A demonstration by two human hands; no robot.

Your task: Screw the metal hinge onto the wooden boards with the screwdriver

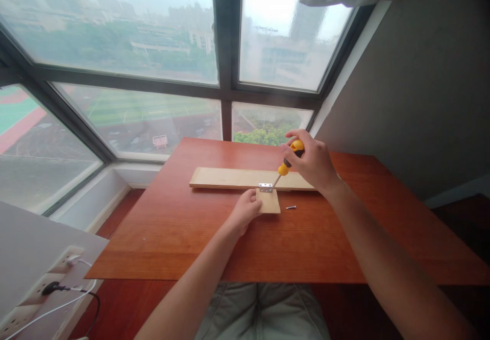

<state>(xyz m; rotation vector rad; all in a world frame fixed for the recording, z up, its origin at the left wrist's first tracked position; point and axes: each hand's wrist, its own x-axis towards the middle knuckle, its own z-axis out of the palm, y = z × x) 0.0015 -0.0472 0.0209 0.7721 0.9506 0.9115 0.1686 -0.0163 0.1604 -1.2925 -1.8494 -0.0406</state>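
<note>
My right hand (pixel 312 159) is closed around the yellow and black handle of a screwdriver (pixel 284 169). The tool slants down to the left, its tip at the right end of a silver metal bracket (pixel 265 187) with several holes. That bracket sits at the far edge of a small square wooden board (pixel 269 203). My left hand (pixel 247 208) grips the board's left side, thumb on top. Behind lies a long pale wooden plank (pixel 229 177), partly hidden by my right hand. A loose screw (pixel 291 207) rests on the table right of the small board.
The reddish-brown wooden table (pixel 164 238) reaches toward large windows with a dark frame (pixel 227 74). A grey wall (pixel 413 90) stands at the right. Sockets with a black plug (pixel 51 288) and cables are on the low wall at lower left.
</note>
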